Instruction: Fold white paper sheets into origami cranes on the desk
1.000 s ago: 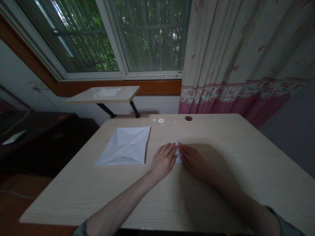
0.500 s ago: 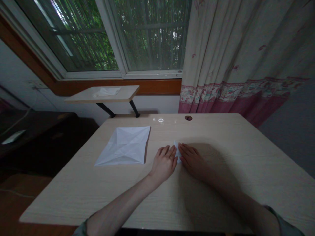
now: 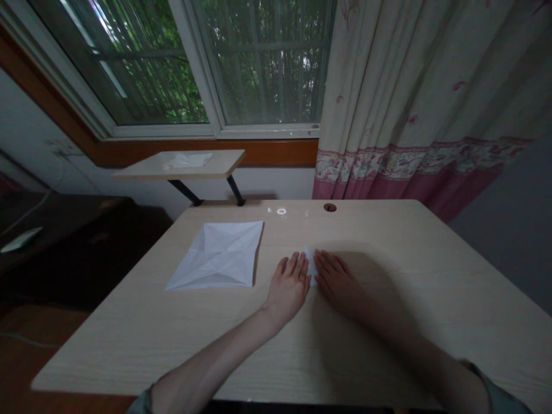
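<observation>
Between the two sets of fingers, a small folded white paper (image 3: 310,265) lies flat at mid-tabletop (image 3: 388,322). The left hand (image 3: 288,286) and right hand (image 3: 339,283) rest palm-down, fingers extended and pressing on its edges, gripping nothing. Well to the left lies a creased square sheet (image 3: 218,256), spread flat.

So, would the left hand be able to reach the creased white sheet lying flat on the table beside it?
Probably yes: the left hand rests flat on the small folded paper, and only bare table lies between it and the creased sheet.
</observation>
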A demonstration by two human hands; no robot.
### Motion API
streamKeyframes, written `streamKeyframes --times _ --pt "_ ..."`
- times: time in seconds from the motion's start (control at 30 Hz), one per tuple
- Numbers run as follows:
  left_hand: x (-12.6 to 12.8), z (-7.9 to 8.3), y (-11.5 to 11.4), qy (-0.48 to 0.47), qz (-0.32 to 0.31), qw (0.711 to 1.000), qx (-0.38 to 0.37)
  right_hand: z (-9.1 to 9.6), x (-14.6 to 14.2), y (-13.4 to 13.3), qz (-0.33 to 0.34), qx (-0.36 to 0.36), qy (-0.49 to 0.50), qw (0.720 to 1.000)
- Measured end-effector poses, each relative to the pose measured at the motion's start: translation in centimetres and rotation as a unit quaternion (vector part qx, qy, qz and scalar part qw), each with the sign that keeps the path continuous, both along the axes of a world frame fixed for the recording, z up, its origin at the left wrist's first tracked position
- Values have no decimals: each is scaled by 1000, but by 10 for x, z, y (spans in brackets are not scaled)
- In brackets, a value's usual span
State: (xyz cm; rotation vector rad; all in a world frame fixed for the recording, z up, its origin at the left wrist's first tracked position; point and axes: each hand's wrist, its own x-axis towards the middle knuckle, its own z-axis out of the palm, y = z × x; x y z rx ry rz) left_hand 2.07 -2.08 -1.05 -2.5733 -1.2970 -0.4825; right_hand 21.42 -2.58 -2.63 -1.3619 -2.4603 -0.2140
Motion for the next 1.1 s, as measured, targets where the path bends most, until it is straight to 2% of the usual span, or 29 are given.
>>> streamKeyframes --times 0.13,0.4,0.67,0.83,1.1 --pt "-2 5 -1 -27 10 999 -32 -2 0 0 -26 -2 3 1000" --pt "-6 11 2 -70 57 993 -79 -5 5 4 -1 -43 69 997" --pt "-9 13 4 -95 29 987 -126 0 6 5 7 -56 122 991" --pt "-13 20 8 -167 21 971 -168 4 6 5 23 -60 172 983" --pt "-16 15 12 -263 -5 948 -181 16 4 3 27 -95 310 946"
